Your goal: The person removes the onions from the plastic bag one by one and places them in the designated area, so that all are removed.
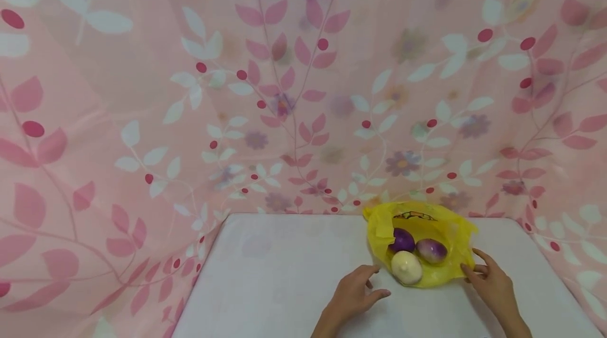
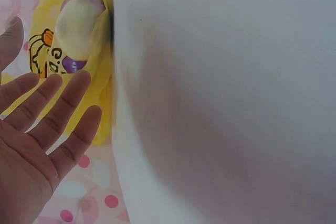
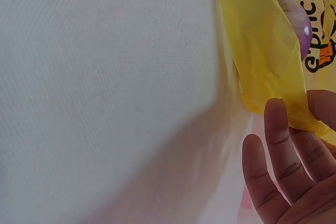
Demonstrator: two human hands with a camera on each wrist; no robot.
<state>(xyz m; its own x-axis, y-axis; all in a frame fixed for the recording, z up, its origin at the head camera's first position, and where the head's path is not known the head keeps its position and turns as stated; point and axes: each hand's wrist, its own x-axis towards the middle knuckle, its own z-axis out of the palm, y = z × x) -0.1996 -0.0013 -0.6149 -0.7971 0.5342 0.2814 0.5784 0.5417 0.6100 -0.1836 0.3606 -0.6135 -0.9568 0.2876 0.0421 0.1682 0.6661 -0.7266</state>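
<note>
A yellow plastic bag (image 1: 448, 275) lies with its mouth open on the white table, dark print showing inside it. At its mouth sits a round cream onion-like vegetable (image 1: 407, 268) with a small nub. Behind that are a glossy dark purple one (image 1: 403, 240) and a purple-and-white one (image 1: 431, 250). My right hand (image 1: 493, 282) pinches the bag's right edge between thumb and fingers, seen closer in the right wrist view (image 3: 299, 156). Left of the bag, my left hand (image 1: 353, 293) hovers apart from it, fingers spread and holding nothing; its palm shows in the left wrist view (image 2: 31, 150).
The white-covered table (image 1: 265, 275) stretches away to the left of the bag. A pink curtain (image 1: 294, 117) with leaf and flower patterns hangs behind the table and along both sides. The bag lies near the table's back edge.
</note>
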